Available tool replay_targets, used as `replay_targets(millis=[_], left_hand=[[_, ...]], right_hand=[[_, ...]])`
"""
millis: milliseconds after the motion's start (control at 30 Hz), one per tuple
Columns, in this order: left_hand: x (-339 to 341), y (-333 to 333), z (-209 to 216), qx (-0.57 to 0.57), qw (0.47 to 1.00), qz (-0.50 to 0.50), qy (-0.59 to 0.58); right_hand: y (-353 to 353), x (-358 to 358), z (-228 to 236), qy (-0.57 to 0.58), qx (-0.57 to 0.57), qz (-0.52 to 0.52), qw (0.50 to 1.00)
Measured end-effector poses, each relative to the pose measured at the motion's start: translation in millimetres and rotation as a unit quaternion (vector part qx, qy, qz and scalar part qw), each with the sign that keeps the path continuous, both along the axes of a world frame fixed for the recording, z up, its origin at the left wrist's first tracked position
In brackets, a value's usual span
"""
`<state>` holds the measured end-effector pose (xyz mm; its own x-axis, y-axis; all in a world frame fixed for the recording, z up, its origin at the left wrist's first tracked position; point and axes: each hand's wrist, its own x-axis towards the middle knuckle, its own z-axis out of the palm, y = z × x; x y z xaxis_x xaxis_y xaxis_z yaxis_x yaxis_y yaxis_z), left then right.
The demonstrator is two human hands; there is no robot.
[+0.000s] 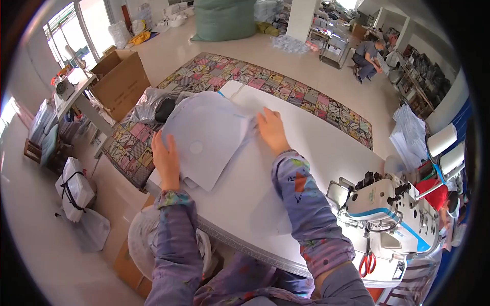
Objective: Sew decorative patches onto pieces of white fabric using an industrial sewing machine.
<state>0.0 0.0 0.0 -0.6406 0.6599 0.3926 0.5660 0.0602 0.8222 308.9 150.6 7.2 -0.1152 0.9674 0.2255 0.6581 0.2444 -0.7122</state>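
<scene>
A pale white cut fabric piece (209, 135) with a rounded top and a small round mark lies on the white sewing table, with more layers showing under its lower edge. My left hand (167, 159) rests along its left edge, fingers stretched and apart. At the piece's right side, my right hand (273, 131) has its fingers bent at a thin, creased edge and appears to grip it. That hand's fingertips are partly hidden.
A sewing machine (390, 211) stands at the table's right end, with red-handled scissors (367, 262) beside it. Crumpled clear plastic (148, 104) lies past the table's left corner, near a cardboard box (122, 84). A patterned mat (306, 97) covers the floor beyond. Another person (366, 60) crouches far right.
</scene>
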Motion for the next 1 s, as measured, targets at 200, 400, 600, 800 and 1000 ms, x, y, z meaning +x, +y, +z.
replay_targets(millis=[200,400,600,800,1000], left_hand=[[11.2,16.7,0.1,0.004,0.981,0.046,0.190],[-145.5,64.0,-19.8,0.002,0.996,0.031,-0.080],[-129.4,137.8,-1.7,-0.045,0.963,-0.163,-0.211],[-92.8,115.8,29.2,-0.139,0.980,0.007,0.145],[-118.7,69.6,22.9,-0.166,0.962,-0.035,0.213]], right_hand=[[-19.4,-17.9,6.5,-0.018,-0.034,0.086,0.996],[-58.6,-30.8,10.3,0.087,0.012,0.133,0.987],[-67.4,-27.4,2.2,0.024,0.071,0.134,0.988],[-66.3,-14.8,11.3,-0.012,0.011,0.160,0.987],[-74.0,-34.6,2.5,-0.126,0.138,0.169,0.968]])
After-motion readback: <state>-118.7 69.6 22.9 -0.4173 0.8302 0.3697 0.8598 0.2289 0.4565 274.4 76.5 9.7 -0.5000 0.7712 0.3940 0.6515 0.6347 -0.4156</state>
